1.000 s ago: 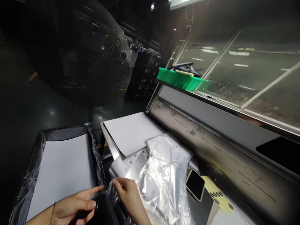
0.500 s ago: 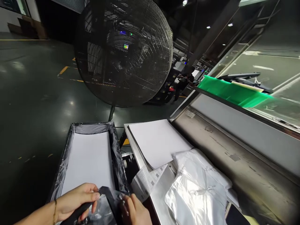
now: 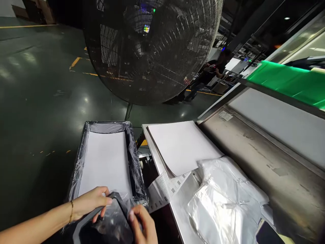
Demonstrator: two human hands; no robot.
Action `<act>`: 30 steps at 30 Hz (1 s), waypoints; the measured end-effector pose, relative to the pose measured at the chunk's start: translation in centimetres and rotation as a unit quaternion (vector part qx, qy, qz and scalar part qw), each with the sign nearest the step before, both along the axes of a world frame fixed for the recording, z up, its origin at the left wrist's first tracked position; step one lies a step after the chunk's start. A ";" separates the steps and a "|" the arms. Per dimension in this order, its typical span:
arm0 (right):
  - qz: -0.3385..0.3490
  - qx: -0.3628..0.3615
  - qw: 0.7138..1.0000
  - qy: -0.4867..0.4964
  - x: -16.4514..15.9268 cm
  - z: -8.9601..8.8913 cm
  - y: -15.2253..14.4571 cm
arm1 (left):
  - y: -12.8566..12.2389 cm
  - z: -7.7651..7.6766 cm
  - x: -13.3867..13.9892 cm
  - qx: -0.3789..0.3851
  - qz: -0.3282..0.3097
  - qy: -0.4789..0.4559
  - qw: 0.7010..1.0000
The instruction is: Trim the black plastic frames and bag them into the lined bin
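1. Frame (dark, clear film over it) sits right between your hands; can't call the long axis, bottom's cut off.
2. Left hand: closed around it near the far corner.
3. Right hand: looks pinched on film, right edge.

A dark grey, box-like thing is showing just at the near end of the long black bin. Its rim is bending at a corner, and that corner is pointing toward the bin. Thin, see-through plastic is crinkling and shining inside the rim. The lower part of the box-like thing is hiding, farther from the bin.
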State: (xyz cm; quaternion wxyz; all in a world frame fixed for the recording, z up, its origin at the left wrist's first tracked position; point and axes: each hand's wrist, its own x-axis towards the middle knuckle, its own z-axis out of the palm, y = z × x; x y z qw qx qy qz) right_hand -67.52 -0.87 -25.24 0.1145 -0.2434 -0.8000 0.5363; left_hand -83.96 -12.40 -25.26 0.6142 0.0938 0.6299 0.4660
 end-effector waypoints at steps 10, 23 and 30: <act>0.044 -0.147 0.987 -0.040 -0.4 1.5 2.4 | -0.2 0.9 -0.4 -0.004 0.002 0.030 1.000; 0.133 0.123 0.983 0.009 -0.5 -1.1 1.0 | -0.4 -0.2 0.0 -0.035 0.023 0.130 0.991; 0.040 0.070 0.996 -0.044 2.7 -3.5 2.4 | -1.3 -0.7 0.4 -0.052 -0.007 0.177 0.983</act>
